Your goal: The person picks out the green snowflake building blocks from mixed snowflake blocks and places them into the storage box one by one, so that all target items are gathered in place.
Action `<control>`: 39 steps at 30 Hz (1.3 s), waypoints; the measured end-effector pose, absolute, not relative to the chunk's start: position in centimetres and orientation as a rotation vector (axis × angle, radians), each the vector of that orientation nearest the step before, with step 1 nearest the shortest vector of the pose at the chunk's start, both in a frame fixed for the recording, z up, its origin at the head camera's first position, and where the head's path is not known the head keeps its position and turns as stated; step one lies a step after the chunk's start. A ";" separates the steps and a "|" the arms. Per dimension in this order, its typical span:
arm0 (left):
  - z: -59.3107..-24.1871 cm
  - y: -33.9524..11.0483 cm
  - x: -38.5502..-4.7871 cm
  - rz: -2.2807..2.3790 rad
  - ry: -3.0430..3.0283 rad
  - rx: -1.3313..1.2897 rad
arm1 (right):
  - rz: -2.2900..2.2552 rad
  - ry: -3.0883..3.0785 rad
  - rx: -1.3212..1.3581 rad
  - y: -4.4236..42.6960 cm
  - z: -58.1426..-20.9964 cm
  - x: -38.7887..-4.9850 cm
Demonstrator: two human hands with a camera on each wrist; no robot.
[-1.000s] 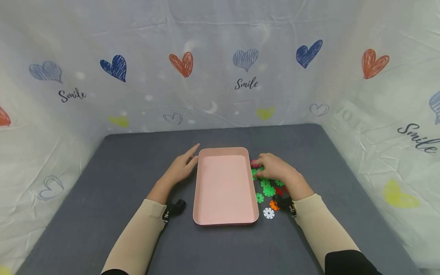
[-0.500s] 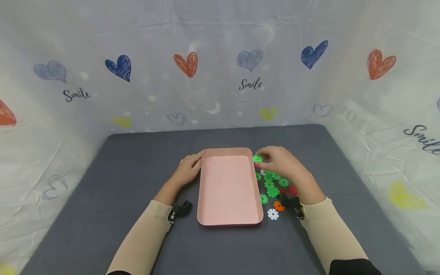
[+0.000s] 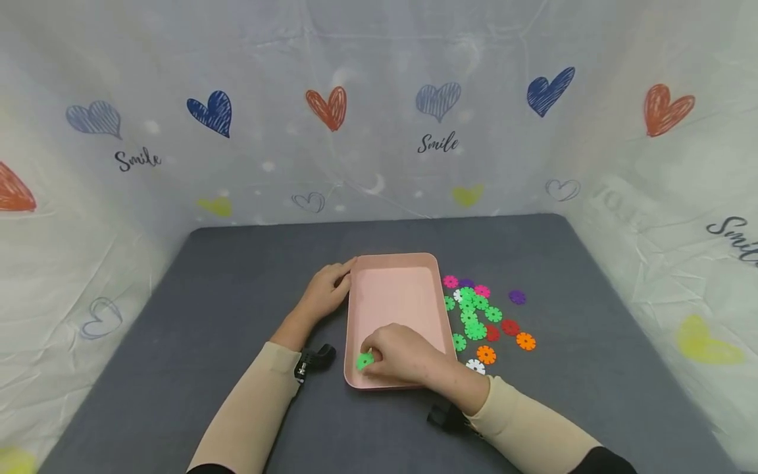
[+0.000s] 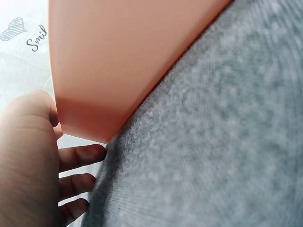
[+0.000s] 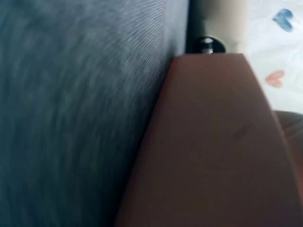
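Note:
A pink rectangular tray [image 3: 398,289] lies on the dark grey table. My left hand [image 3: 324,289] rests at its far left corner; in the left wrist view its fingers [image 4: 78,184] lie loosely extended beside the tray's end wall [image 4: 90,118]. Over the near left part of the tray, my right hand [image 3: 403,354] pinches a green notched plastic disc [image 3: 364,361] between thumb and fingers. Whether the disc touches the tray floor I cannot tell. The right wrist view holds mostly the tray's outer side [image 5: 208,142], with a sliver of the hand at its right edge.
Right of the tray lie several more notched discs: a green cluster [image 3: 474,329], pink [image 3: 451,282], purple [image 3: 517,297], red [image 3: 510,327], orange [image 3: 525,341] and white [image 3: 476,366]. A white curtain [image 3: 379,164] with printed hearts surrounds the table [image 3: 260,263].
From the pile at the right, my right hand has moved left and toward me over the tray, carrying a green disc. My left hand has come onto the tray's far left corner.

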State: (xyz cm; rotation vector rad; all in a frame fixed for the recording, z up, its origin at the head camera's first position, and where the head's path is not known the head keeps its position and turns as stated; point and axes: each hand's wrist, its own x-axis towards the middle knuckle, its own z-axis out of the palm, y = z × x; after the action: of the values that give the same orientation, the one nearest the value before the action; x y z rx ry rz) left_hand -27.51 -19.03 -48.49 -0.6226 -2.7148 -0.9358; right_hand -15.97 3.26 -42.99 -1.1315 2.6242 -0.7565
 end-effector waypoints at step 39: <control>-48.5 -19.0 -27.8 -1.215 -2.692 -0.614 | -0.542 2.921 -0.545 17.3 -40.5 -24.4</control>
State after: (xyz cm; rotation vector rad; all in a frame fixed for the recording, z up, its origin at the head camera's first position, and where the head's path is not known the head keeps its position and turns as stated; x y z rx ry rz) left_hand -27.76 -18.98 -48.46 -0.6136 -2.6917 -1.2146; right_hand -24.40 17.26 -40.46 -0.5454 2.9206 -0.5418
